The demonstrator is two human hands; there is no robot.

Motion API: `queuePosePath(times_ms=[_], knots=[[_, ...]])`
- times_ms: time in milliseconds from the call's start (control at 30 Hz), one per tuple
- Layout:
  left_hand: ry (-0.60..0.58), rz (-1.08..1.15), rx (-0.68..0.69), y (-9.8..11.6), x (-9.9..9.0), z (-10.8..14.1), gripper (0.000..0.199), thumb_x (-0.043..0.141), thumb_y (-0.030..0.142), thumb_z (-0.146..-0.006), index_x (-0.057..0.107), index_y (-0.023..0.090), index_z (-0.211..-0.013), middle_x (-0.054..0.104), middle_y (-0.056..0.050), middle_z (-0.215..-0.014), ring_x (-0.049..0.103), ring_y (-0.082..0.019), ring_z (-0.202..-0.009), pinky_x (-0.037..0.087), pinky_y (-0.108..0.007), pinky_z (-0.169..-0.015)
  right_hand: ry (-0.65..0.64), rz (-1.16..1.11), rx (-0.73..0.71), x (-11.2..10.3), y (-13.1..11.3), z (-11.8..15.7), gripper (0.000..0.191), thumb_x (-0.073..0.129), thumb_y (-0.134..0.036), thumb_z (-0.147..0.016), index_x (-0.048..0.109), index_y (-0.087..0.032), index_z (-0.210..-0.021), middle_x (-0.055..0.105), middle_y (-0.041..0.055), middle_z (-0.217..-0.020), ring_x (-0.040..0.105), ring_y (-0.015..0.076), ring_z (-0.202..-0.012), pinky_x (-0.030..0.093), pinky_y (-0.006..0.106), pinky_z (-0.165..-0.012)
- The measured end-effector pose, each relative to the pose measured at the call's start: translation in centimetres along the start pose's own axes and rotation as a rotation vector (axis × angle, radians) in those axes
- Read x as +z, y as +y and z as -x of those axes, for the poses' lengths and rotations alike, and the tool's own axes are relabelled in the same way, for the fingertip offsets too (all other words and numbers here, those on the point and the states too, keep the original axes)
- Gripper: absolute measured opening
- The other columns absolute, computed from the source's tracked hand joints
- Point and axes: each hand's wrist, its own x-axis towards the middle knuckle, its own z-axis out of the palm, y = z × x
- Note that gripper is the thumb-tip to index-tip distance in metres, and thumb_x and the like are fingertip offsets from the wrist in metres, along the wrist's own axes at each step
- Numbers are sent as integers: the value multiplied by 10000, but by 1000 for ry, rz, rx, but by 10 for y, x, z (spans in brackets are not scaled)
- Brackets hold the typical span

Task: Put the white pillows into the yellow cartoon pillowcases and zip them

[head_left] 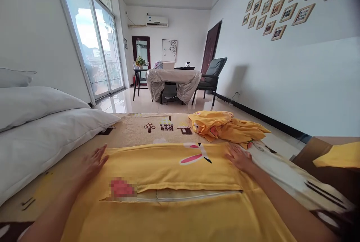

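A yellow cloth cover (157,219) with a pink-and-white rabbit-ear print lies spread out in front of me. Across its middle runs a zipper opening (194,196), parted slightly. My left hand (94,161) rests flat at the cover's far left corner, fingers stretched out. At the far right corner my right hand (239,156) presses down on the fabric, fingers spread. Beyond the right hand sits a crumpled yellow cloth (227,126). A red patch on the cover at left is blurred out.
White pillows (62,131) are piled at the left on the patterned bed blanket (135,129). At the right edge stands a cardboard box (309,154) with yellow cloth over it. Farther off are a covered table (174,76) and a dark chair (212,75).
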Motion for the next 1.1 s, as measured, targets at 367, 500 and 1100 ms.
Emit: queuePosePath(times_ms=[367,500,1100], knots=[[-206,140,458,252,15,19,564,197,402,-934,271,210,-1459,209,-57,-1536,180,-184,-1422,190,-444,-1139,-137,-224,-579,27,-222,45,561,234,-525,-936,338,-293,-1436,317,19,-1504,293,184,-1378,249,409,-1090],[-198,140,370,202,17,24,556,157,454,-940,273,275,-1454,182,-3,-1545,160,-170,-1426,168,-454,-1146,-110,-205,-510,28,-178,41,582,236,-523,-937,341,-250,-1439,256,44,-1529,219,192,-1406,166,431,-1124],[258,148,271,64,-23,100,463,312,408,-897,645,179,-1123,643,-91,-1211,585,-228,-1150,462,-381,-987,60,-232,-195,3,-43,86,523,266,-356,-905,542,-117,-1279,469,167,-1391,368,283,-1337,265,517,-1083]])
